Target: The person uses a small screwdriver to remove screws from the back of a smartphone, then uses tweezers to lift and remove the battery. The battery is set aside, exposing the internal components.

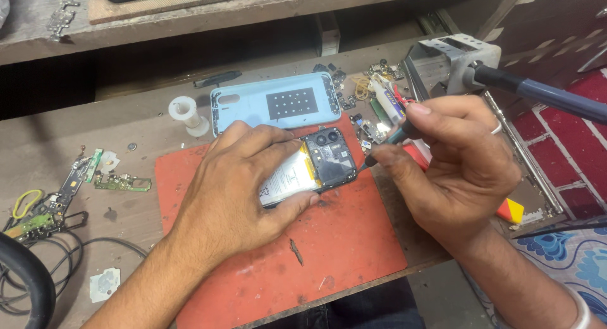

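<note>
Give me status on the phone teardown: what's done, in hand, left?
Done: light blue back cover is off, lying behind the red mat. In hand: left hand pins the opened phone; right hand sets a screwdriver at its camera end. Left: battery and black inner cover appear still in place.

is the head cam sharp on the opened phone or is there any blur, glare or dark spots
Head view: the opened phone under the left hand is fairly sharp; soft, even light, faint shadows on the red mat; mild sheen on the pale blue back cover; the gap under the shelf is dark; the right hand looks slightly soft.
</note>
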